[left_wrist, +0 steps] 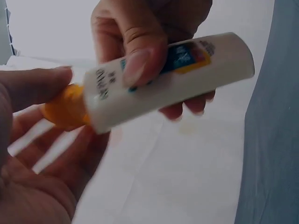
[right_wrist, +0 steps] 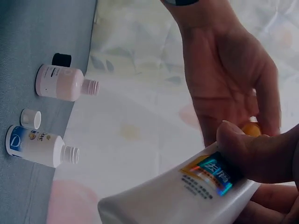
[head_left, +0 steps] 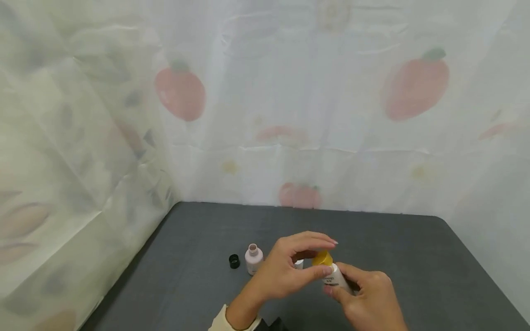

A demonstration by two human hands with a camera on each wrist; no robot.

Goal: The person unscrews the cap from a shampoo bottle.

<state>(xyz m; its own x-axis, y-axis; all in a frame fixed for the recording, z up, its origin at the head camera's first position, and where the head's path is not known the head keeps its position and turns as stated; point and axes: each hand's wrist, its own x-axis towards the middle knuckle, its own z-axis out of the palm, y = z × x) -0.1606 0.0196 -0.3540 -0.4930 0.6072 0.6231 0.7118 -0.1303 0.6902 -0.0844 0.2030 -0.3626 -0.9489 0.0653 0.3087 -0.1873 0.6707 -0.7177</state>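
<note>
Over the dark table, my right hand [head_left: 370, 294] grips a white bottle [head_left: 337, 278] with a blue and yellow label round its body. My left hand [head_left: 283, 269] pinches the bottle's yellow cap [head_left: 323, 258] between thumb and fingers. The left wrist view shows the cap [left_wrist: 67, 109] still at the end of the white bottle [left_wrist: 182, 93], which lies tilted in the air. Whether the cap is loose or tight I cannot tell. In the right wrist view the right thumb presses on the label, and the cap is mostly hidden.
An uncapped pink bottle [head_left: 254, 261] stands left on the table [head_left: 198, 239], with a black cap [head_left: 234, 261] beside it. An uncapped white bottle with a blue label [right_wrist: 39, 147] stands near a white cap [right_wrist: 31, 119]; in the head view my left hand mostly hides that bottle. Printed curtains surround the table.
</note>
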